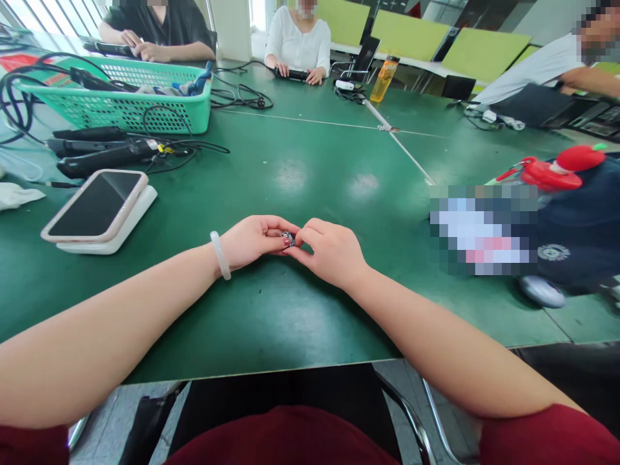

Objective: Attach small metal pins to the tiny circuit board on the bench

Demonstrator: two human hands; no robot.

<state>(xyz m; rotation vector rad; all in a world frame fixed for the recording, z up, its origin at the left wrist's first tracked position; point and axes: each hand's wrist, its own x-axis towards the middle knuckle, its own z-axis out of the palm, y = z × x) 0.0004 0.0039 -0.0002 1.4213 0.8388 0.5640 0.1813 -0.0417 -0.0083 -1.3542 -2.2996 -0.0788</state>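
Observation:
Between my fingertips is a small dark object with silvery, wire-like parts (289, 239); its kind is too small to make out. My left hand (254, 242), with a pale bangle (220, 256) at the wrist, pinches it between thumb and fingers. From the other side, my right hand (332, 252) closes its thumb and index finger on the object's right edge. Both hands rest close together just above the green table (261, 323), near its front edge. Fingers hide most of the object.
At left lie a phone (97, 203) on a white box (130, 223), black handheld tools (106, 155) with cords, and a green basket (130, 110). A dark bag (581, 219) and a mouse (541, 290) are at right. An orange bottle (384, 79) and several people are beyond.

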